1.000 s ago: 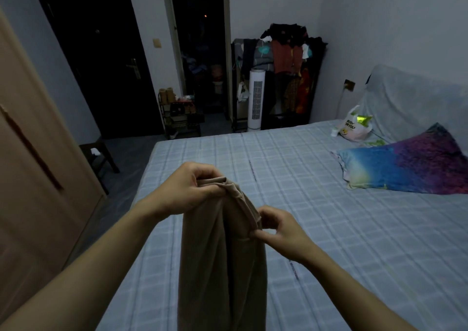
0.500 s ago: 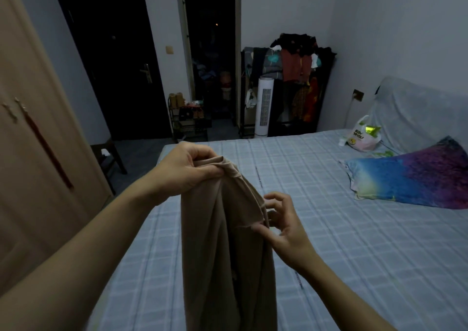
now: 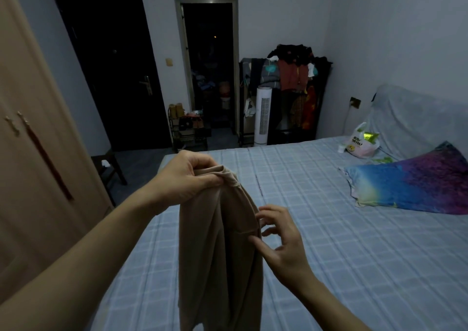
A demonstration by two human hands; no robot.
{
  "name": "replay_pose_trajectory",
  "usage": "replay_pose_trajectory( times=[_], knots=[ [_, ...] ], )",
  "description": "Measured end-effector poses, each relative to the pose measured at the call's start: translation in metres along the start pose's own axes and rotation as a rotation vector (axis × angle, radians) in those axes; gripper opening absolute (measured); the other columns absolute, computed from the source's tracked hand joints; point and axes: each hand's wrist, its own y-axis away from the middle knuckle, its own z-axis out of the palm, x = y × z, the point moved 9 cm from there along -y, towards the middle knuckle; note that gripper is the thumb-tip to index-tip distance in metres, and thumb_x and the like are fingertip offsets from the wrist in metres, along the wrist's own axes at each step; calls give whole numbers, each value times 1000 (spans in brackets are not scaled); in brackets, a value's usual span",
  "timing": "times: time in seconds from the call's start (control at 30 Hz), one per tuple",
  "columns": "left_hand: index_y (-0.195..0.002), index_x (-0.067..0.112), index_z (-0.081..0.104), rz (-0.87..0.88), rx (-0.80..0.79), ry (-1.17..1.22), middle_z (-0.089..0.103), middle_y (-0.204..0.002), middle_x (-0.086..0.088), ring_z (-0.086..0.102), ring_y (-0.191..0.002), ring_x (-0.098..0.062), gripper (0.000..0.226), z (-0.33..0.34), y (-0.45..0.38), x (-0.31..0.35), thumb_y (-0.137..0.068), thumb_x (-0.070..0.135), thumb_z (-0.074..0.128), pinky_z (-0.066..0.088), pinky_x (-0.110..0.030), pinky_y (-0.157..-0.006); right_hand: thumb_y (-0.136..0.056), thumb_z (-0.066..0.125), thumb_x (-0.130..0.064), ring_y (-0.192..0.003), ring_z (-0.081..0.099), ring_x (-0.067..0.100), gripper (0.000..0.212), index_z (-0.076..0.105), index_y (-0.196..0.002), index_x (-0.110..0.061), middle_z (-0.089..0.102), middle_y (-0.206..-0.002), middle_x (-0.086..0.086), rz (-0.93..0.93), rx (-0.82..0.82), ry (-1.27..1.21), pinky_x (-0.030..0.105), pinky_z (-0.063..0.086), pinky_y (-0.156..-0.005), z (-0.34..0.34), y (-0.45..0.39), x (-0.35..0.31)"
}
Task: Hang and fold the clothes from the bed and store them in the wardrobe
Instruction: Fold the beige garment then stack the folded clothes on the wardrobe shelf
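The room is dim; a bed [image 3: 329, 242] with a blue checked sheet fills the foreground. Above its near edge, the left hand [image 3: 187, 178] pinches the top of a beige garment [image 3: 217, 249], which hangs straight down. The right hand [image 3: 281, 237] is spread open, fingertips touching the garment's right edge without gripping. The wardrobe [image 3: 33, 153] stands at left, doors shut. Farther back lie a multicoloured pillow [image 3: 410, 188], a plastic bag [image 3: 359, 143], and a loaded clothes rack [image 3: 291, 77].
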Motion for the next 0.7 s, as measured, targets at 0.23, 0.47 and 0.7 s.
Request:
replay_pose_trajectory(
  times=[0.23, 0.47, 0.7],
  knots=[
    [-89, 26, 77, 11, 22, 13, 74, -89, 2, 71, -89, -11, 5, -8, 2, 5, -85, 25, 75, 54, -25, -76, -78, 75, -2, -99, 63, 13, 25, 72, -96, -18, 63, -106, -9, -14, -59, 80, 26, 52, -75, 7, -11, -2],
    [-92, 26, 76, 37, -1, 9, 74, -94, 2, 70, -94, -12, 8, -20, 8, 12, -87, 21, 73, 56, -29, -81, -87, 67, -21, -95, 67, 12, 10, 72, -95, -23, 72, -98, -12, 51, -89, -56, 22, 50, -73, -5, -26, -6],
    [-95, 23, 77, 76, 34, 42, 74, -98, -1, 70, -97, -15, 11, -33, 10, 17, -85, 24, 72, 56, -33, -86, -94, 62, -27, -77, 65, 23, 8, 65, -92, -21, 66, -85, 8, 119, -55, -187, 43, 54, -69, -30, -54, -15]
  ],
)
